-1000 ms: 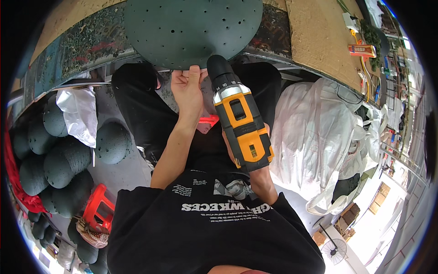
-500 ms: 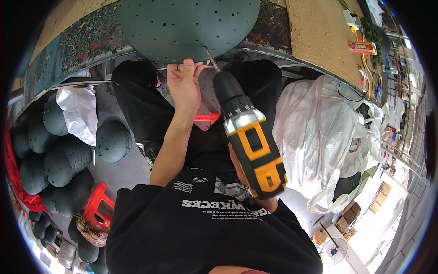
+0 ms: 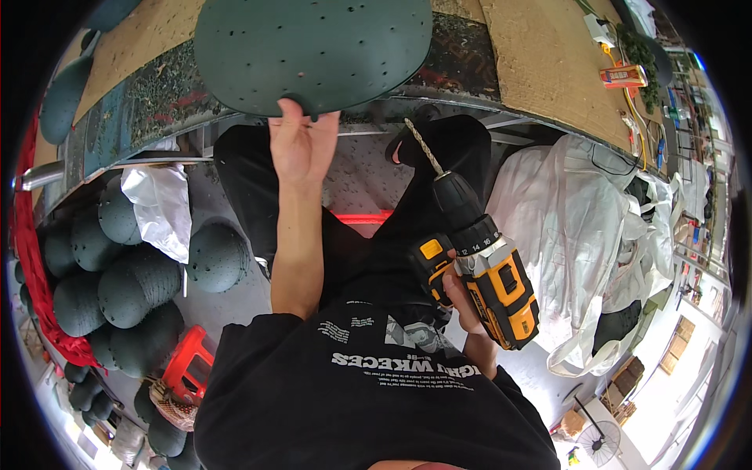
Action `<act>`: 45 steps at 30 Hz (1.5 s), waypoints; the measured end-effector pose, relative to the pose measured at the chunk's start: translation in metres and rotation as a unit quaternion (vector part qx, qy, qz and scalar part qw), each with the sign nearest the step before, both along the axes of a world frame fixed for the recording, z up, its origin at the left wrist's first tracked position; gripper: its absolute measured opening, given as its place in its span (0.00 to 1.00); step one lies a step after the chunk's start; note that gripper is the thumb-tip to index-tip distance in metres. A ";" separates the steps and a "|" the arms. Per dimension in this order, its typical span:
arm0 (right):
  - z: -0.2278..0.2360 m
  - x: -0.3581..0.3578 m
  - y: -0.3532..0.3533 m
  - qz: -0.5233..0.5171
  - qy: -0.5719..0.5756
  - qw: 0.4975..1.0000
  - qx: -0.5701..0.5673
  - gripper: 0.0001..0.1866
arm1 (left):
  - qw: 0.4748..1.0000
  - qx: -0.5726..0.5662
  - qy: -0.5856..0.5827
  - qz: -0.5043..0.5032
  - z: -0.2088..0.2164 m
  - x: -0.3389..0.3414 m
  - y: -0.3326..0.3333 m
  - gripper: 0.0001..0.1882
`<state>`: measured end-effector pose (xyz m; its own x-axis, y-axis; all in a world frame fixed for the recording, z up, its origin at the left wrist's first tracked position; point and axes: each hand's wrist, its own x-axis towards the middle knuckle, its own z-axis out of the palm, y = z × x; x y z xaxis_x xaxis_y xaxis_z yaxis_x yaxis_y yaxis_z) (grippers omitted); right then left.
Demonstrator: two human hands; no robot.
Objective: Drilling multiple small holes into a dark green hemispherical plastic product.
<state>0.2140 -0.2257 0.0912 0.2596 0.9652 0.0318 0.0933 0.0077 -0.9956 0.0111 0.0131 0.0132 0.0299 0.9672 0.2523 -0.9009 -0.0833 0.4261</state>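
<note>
Our left hand [image 3: 304, 149] pinches the green shell [image 3: 321, 47] at the tabletop [image 3: 552, 74] edge; our right hand [image 3: 464, 304] grips the drill [image 3: 501, 294] this side of it. Holes [image 3: 301, 75] already dot the shell; whether any remain, we can't tell.

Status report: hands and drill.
Left hand pinching dark-green, hole-dotted rounded shell by its rim. Right hand holding yellow-and-black power drill. Silver twisted bit apart from shell; no obstruction evident.

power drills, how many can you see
1: the yellow-and-black drill, in the right hand, right of the dark green dome that the left hand grips. Others may be hidden in clutter.
</note>
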 end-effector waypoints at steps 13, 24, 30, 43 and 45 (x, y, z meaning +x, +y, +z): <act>-0.007 0.013 -0.006 0.024 -0.092 0.995 0.012 0.15 | 0.999 -0.029 -0.023 -0.022 -0.001 -0.039 0.012 0.22; -0.008 0.005 0.003 -0.007 -0.028 1.000 -0.003 0.19 | 0.998 -0.051 0.019 -0.012 -0.002 -0.052 0.016 0.22; 0.002 0.004 0.010 0.031 -0.031 0.998 -0.048 0.19 | 0.998 -0.037 -0.013 -0.046 0.000 -0.056 0.014 0.23; -0.007 0.004 0.009 0.025 -0.124 0.991 -0.033 0.16 | 0.997 -0.028 -0.035 -0.055 -0.001 -0.058 0.023 0.26; -0.006 0.000 0.010 -0.040 -0.057 0.997 -0.038 0.17 | 0.996 -0.079 0.004 -0.036 0.001 -0.071 0.029 0.27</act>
